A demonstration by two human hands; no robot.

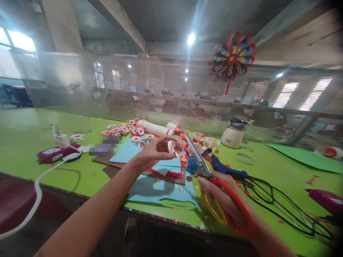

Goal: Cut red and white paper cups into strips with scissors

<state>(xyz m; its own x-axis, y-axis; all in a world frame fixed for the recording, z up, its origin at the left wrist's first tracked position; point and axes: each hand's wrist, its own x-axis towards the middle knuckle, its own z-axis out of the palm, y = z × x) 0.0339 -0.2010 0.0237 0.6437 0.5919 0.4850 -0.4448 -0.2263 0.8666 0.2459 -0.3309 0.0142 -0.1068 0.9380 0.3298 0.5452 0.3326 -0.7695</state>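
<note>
My left hand (152, 153) is raised over the stacked paper, its thumb and fingers pinching a small white-and-red piece of paper cup (170, 146). In my right hand (221, 189) is a pair of scissors (198, 157) with red and yellow handles; the blades point up and away, to the right of the cup piece and apart from it. Below my left hand lie light blue sheets (127, 153) over red and brown ones. A blue ring-shaped thing (192, 165), perhaps tape, sits behind the blades. Close to my right hand rests a blue glue gun (227, 167).
Several cut cup rims (123, 129) and a long stack of paper cups (154, 127) lie at the back. A white jug (232, 135) stands right of several cups (212, 143). Black cable (273, 207) loops at right; a purple power strip (57, 153) lies left. Mesh (160, 92) borders the table.
</note>
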